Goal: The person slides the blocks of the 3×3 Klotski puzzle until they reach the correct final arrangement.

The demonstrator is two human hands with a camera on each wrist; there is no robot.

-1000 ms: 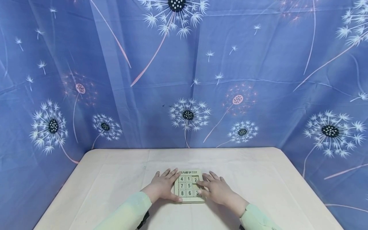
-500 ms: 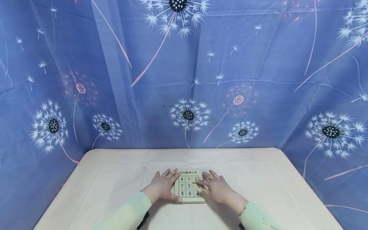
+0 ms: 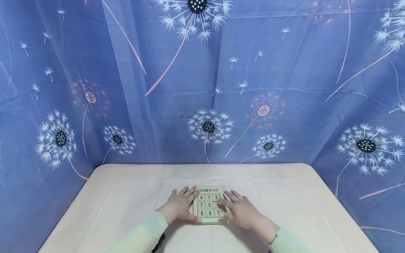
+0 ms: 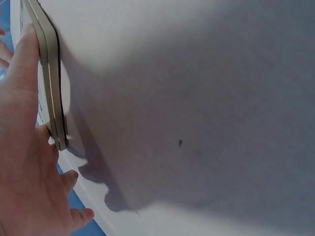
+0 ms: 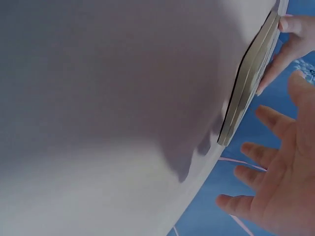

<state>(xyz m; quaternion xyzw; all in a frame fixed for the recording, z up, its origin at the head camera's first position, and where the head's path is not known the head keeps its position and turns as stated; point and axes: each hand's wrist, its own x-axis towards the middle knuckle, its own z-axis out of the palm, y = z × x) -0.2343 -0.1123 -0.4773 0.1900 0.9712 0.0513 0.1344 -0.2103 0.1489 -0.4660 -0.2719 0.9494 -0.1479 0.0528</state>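
Note:
A pale square number-tile sliding puzzle (image 3: pixel 210 221) lies flat on the table in the head view. Its top row reads 4, 1, 2. The middle row shows 7 and 5 with a gap at the right, and the bottom row 8, 6, 3. My left hand (image 3: pixel 181 205) rests along the puzzle's left edge, fingers spread, thumb on the near left corner. My right hand (image 3: pixel 242 211) hovers at the right edge with fingers extended, index fingertip by the gap and thumb beside the 3 tile. In the right wrist view this hand (image 5: pixel 288 172) appears apart from the puzzle (image 5: pixel 248 78).
The puzzle sits on a cream-covered table (image 3: pixel 142 189) with rounded far corners. Behind and at both sides hangs a blue cloth (image 3: pixel 171 140) printed with dandelions. A small dark speck (image 4: pixel 180 142) marks the cover in the left wrist view.
The 2 tile has slid slightly away from me, up into the top right corner. My right hand has shifted a little to the right, while the left stays in place.

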